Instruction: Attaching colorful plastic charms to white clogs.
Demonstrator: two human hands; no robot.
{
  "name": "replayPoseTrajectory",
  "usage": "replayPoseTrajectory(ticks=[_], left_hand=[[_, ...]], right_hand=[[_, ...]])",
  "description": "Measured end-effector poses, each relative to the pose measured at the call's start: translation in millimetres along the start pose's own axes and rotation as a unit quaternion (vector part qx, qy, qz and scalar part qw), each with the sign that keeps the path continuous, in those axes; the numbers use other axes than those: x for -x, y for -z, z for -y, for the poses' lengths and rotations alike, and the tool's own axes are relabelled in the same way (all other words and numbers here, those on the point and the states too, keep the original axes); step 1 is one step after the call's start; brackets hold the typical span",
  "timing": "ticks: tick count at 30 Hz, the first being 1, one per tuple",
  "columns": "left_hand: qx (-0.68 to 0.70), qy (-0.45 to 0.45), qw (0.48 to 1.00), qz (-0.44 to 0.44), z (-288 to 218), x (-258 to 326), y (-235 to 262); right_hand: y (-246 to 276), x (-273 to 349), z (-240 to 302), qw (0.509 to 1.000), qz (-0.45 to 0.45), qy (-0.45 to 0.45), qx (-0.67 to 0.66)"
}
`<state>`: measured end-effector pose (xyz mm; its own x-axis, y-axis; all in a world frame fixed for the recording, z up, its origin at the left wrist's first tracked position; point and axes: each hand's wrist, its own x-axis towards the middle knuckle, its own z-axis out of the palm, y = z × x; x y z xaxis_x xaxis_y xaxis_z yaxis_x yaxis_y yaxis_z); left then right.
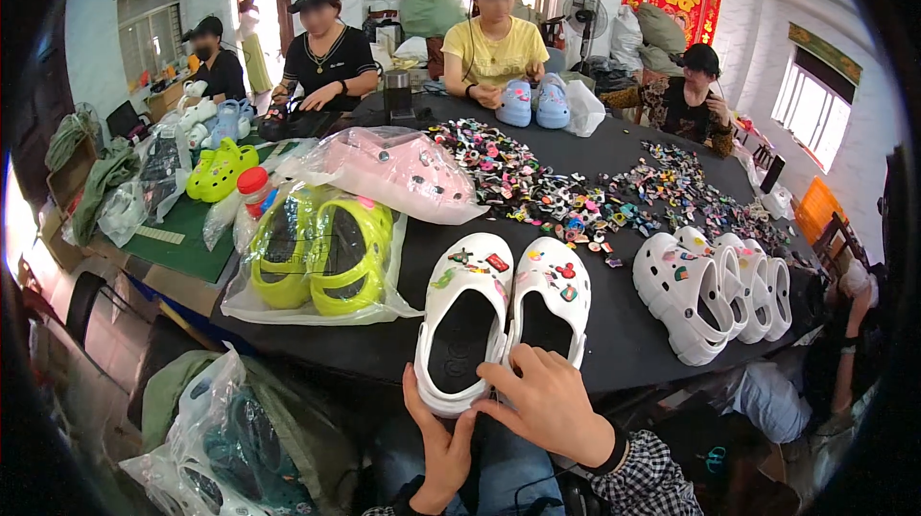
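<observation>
Two white clogs (pixel 467 252) stand side by side at the near edge of the table, toes pointing away from me. Small colourful shoe charms dot their uppers. My left hand (pixel 441 451) cups the heel of the left clog, fingers along its outer side and thumb at the back. Bent over the same heel from the right is my right hand (pixel 552 406), its fingers on the rim and thumb at the back. The right-hand clog (pixel 551 276) stands close by, its heel partly hidden behind my right hand.
Loose shoe charms (pixel 576 195) spread over the black table (pixel 432 137). Left are bagged lime-green clogs (pixel 321 252) and bagged pink clogs (pixel 403 171); right, more white clogs (pixel 683 300). Across sit several people, one holding blue clogs (pixel 533 102). A clear bag of dark clogs (pixel 235 439) lies lower left.
</observation>
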<state>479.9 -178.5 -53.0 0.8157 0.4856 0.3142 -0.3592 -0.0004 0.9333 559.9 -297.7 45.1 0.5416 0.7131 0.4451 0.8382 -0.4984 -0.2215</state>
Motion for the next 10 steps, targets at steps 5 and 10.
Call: replayPoseTrajectory(ticks=[5,10], left_hand=[[-0.019,0.000,1.000,-0.004,12,6,0],[-0.010,0.001,1.000,-0.021,14,12,5]], right_hand=[[2,4,-1,1.000,-0.001,-0.010,-0.020],[2,4,1,0.998,0.002,-0.035,-0.056]])
